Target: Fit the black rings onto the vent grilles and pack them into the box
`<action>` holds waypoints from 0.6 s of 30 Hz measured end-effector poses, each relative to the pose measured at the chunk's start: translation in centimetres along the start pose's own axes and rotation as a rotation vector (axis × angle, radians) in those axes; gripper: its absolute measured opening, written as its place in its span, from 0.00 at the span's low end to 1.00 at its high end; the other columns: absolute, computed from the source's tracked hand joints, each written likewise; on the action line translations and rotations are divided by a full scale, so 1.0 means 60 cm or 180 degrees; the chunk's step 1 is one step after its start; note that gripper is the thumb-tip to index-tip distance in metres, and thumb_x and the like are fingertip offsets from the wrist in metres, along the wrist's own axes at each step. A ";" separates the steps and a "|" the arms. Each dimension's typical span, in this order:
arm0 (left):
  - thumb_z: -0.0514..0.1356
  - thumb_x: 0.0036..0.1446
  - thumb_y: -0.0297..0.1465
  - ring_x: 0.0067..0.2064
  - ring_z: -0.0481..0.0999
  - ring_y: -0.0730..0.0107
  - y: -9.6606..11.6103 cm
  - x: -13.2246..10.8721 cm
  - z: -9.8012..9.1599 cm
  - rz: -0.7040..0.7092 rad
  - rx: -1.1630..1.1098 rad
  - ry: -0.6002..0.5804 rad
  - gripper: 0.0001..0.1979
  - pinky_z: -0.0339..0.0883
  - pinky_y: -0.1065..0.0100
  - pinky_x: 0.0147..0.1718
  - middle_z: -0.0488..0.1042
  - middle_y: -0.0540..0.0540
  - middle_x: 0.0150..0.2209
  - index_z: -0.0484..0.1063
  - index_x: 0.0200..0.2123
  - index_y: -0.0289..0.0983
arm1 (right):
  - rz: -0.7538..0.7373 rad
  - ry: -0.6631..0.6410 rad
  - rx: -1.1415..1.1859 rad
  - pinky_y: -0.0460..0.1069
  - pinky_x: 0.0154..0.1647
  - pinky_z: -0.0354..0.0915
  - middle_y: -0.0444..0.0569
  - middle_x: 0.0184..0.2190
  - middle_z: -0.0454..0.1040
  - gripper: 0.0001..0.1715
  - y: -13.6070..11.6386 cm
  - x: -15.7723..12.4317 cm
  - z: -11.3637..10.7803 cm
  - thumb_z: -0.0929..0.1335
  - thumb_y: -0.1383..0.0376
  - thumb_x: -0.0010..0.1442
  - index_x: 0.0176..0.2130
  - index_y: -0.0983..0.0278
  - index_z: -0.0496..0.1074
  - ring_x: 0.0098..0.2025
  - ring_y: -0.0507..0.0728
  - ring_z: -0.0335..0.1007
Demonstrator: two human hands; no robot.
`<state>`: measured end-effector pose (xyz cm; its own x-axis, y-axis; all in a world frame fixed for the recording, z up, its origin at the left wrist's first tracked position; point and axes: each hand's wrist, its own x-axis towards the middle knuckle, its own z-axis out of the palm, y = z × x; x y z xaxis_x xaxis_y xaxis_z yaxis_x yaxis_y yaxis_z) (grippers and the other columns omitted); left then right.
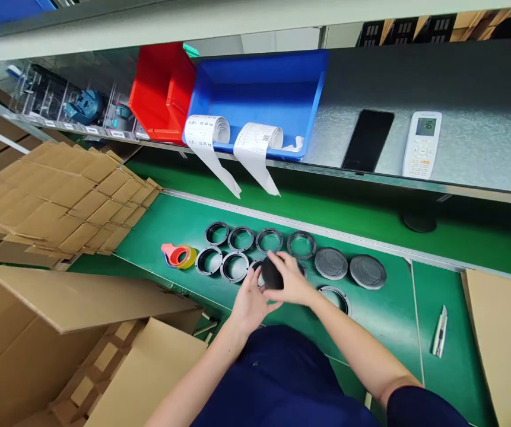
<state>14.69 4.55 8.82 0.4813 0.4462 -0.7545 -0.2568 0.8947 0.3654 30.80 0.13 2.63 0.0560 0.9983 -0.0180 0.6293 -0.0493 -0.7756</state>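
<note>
A dark round disc (272, 273) is held tilted between my two hands, just above the bench. My right hand (294, 283) grips it from the right, fingers bent over its upper edge and thumb below. My left hand (250, 303) is closed around its lower left side, where the fingertips meet the rim. Beneath and around the hands, several black rings (234, 267) lie in two rows, some partly covered by my hands. Two round grey discs with curved markings (330, 264) rest to the right. Another ring (336, 299) is half hidden by my right forearm.
A tape roll with a red holder (178, 256) lies left of the rings; a utility knife (440, 332) is at right. Cardboard dividers (63, 196) and an open carton (81, 302) stand left. Above runs a shelf with a blue bin (259, 95), red bin, phone and remote control (422, 145).
</note>
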 end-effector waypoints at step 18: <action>0.55 0.63 0.25 0.57 0.73 0.52 0.074 0.050 -0.089 0.0037 0.0159 0.1017 0.28 0.74 0.59 0.51 0.71 0.28 0.58 0.56 0.66 0.30 | 0.0806 0.0993 -0.1751 0.67 0.69 0.29 0.61 0.72 0.38 0.42 0.170 0.148 -0.007 0.56 0.49 0.69 0.71 0.68 0.43 0.73 0.68 0.30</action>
<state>10.50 9.76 5.24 0.1891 0.4354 -0.8802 -0.2155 0.8929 0.3953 38.05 8.49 -5.19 0.4223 0.9020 0.0900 0.8653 -0.3716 -0.3364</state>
